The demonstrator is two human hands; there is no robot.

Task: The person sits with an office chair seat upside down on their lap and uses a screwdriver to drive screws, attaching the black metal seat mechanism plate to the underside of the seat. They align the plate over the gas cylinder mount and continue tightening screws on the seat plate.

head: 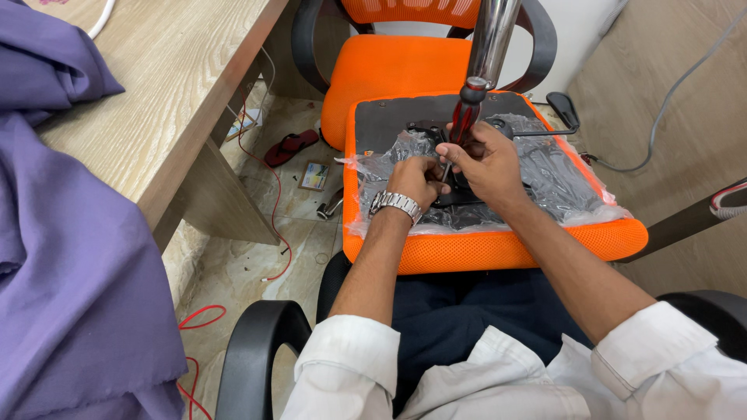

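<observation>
Orange seat (498, 250): right hand (486, 165) grips screwdriver (467, 117).

Right hand (484, 163) grips red-handled screwdriver (465, 117) upright over upturned orange chair seat (498, 249); left hand (416, 179) steadies tip beside plastic wrap (560, 179).

The screwdriver (465, 117) tip is hidden behind both hands.

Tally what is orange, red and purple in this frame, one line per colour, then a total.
Orange: 2, the upturned seat on the lap and the chair behind it.
Red: 3, the screwdriver in the right hand, the sandal, the floor wire.
Purple: 1, the cloth.
Total: 6
</observation>
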